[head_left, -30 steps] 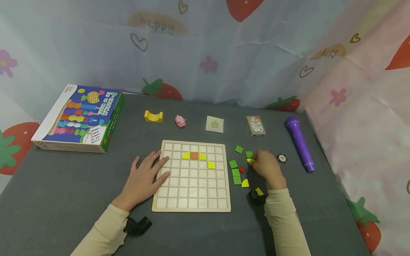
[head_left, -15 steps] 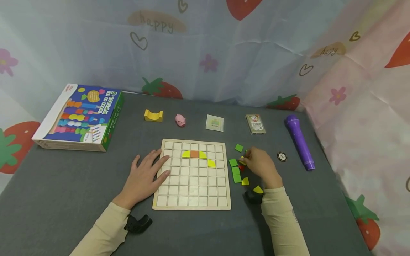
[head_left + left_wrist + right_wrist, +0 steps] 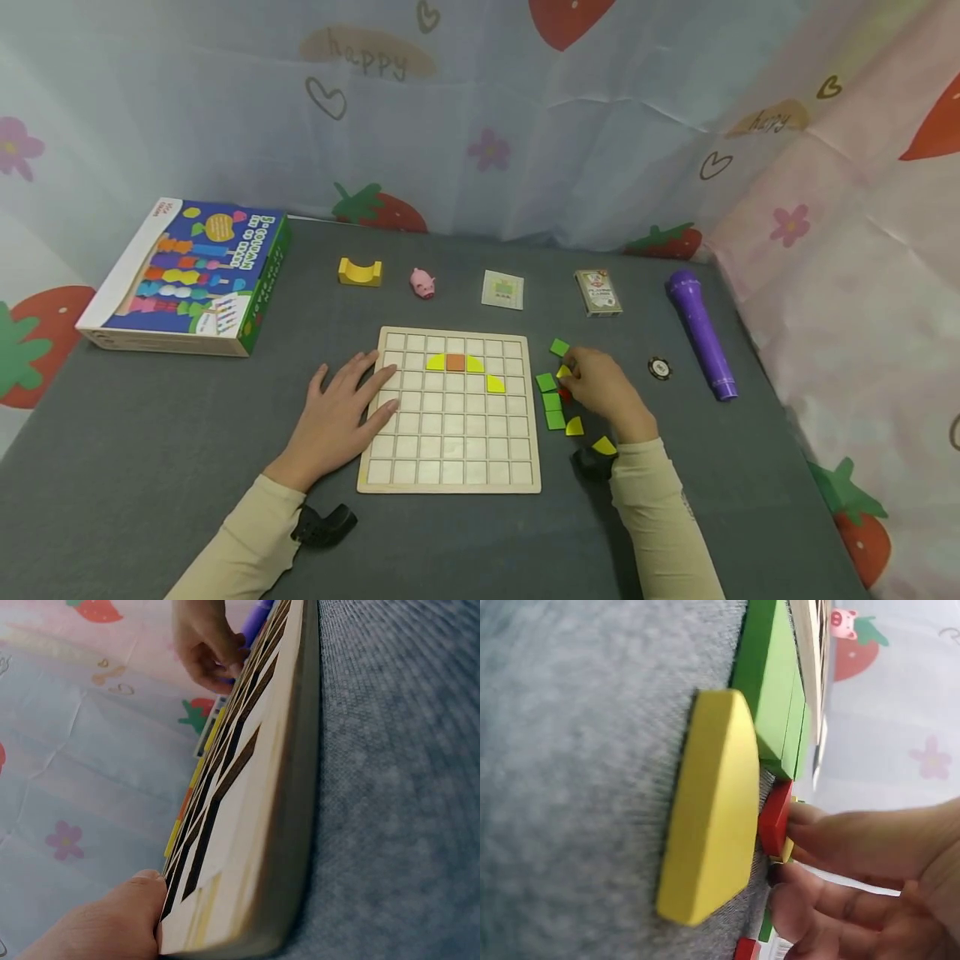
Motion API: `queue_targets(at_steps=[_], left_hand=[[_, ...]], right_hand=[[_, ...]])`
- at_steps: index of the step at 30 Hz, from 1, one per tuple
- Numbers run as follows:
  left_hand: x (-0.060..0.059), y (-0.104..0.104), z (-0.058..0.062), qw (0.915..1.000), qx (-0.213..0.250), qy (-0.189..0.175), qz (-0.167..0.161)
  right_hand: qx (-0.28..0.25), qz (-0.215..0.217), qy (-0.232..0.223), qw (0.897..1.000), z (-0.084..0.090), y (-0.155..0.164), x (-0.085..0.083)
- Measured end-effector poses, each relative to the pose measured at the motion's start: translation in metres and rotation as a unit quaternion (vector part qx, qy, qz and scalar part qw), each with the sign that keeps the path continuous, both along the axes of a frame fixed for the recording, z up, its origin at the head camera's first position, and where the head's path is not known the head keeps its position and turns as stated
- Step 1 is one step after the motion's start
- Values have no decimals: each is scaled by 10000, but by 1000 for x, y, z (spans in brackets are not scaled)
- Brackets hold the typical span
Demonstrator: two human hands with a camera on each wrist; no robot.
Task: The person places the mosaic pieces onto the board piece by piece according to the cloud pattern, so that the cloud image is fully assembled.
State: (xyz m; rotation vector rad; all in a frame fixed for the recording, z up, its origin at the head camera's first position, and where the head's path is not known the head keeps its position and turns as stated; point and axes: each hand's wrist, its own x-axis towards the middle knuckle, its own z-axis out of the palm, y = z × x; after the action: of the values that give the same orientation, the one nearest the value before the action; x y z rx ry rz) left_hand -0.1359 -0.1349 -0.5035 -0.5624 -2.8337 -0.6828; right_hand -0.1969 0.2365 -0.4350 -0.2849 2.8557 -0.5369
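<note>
My left hand [image 3: 337,423] rests on the left edge of a wooden grid board [image 3: 452,448], fingers spread over its rim. Set in the board's upper cells are an orange square tile [image 3: 455,362] and several yellow quarter-round tiles [image 3: 495,384]. To the right of the board, my right hand [image 3: 606,390] pinches a yellow quarter-round tile [image 3: 562,372] between thumb and fingers, low over the table. Around it lie several green square tiles [image 3: 553,410], a red triangular tile [image 3: 775,817] and loose yellow quarter-round tiles [image 3: 574,427]. My right fingers partly hide the pinched tile.
Along the back stand a game box [image 3: 191,275], a yellow curved block [image 3: 360,272], a pink pig figure [image 3: 422,283], a pattern card [image 3: 503,289] and a playing-card box [image 3: 598,292]. Farther right lie a round chip [image 3: 660,368] and a purple microphone-shaped object [image 3: 702,333].
My right hand has shifted left toward the board, carrying the yellow quarter-round tile from beside a green tile, and stays nearly still over the last half second. My left hand has not moved.
</note>
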Motion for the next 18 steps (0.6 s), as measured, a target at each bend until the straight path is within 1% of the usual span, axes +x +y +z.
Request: queue_targets(at_steps=[4,8,10,13,18], left_hand=[[0,0,0,10000,-8,-20,17],[1,-1,0,10000,-6,-58,22],[2,-2,1,10000,-20,-75,28],[2,-2,1,10000,-31,-78,25],[0,-1,0,10000,-37,-51,1]], right_hand=[[-35,-134,-66,9999,4,-1,0],[-264,-161,-130,9994,11,-7,5],[-439,-52,-201,9988,14,-14,10],[-619,221,-320,9973,16,-29,20],[-696,518,-473,9951,14,-54,33]])
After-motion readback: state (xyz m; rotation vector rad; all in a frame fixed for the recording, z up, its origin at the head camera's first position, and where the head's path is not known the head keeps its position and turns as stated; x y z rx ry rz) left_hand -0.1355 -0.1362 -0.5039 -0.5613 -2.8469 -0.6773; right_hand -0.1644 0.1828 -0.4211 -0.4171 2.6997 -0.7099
